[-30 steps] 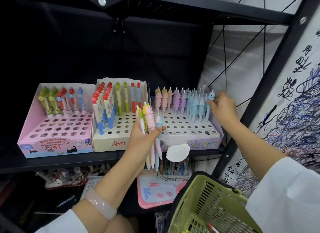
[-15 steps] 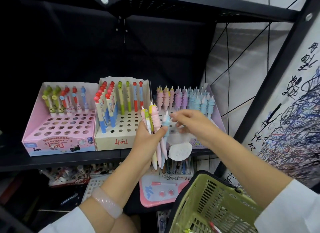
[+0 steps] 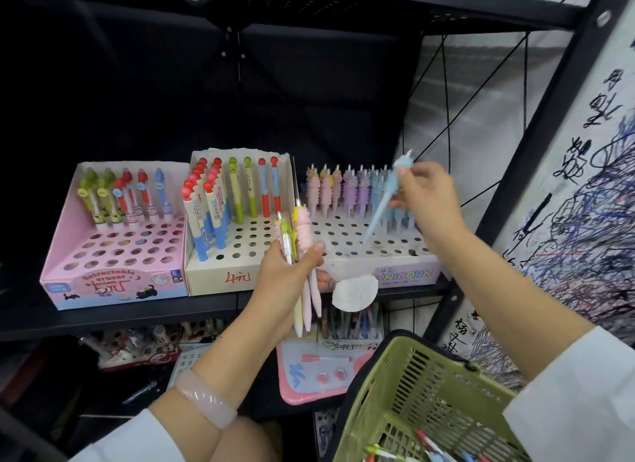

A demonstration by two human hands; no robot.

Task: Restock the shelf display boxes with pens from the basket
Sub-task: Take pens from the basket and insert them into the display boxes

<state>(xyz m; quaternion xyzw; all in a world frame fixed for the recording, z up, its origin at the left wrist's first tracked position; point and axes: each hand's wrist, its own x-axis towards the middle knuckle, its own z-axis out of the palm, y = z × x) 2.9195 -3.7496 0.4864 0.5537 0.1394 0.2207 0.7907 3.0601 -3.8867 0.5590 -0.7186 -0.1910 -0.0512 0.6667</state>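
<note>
Three display boxes stand side by side on the black shelf: a pink box [image 3: 113, 283] at the left, a cream box [image 3: 220, 277] in the middle and a Unicorn box [image 3: 405, 274] at the right. My left hand [image 3: 285, 276] grips a bundle of pens [image 3: 302, 255], pink and yellow-green, upright in front of the boxes. My right hand [image 3: 429, 200] pinches a light blue unicorn pen [image 3: 385, 200] by its top, tilted, with its tip over the holes of the Unicorn box. The green basket [image 3: 429, 393] hangs at the lower right with several pens inside.
A black shelf upright [image 3: 536, 145] stands just right of the Unicorn box, with a scribbled paper wall [image 3: 591, 200] beyond it. A white round tag [image 3: 354, 293] hangs at the shelf edge. Below the shelf lie a pink board [image 3: 309, 375] and more stationery.
My right hand came back from the Unicorn box to the bundle, took a light blue pen from it and carried it up and right over the box. The left hand stayed put.
</note>
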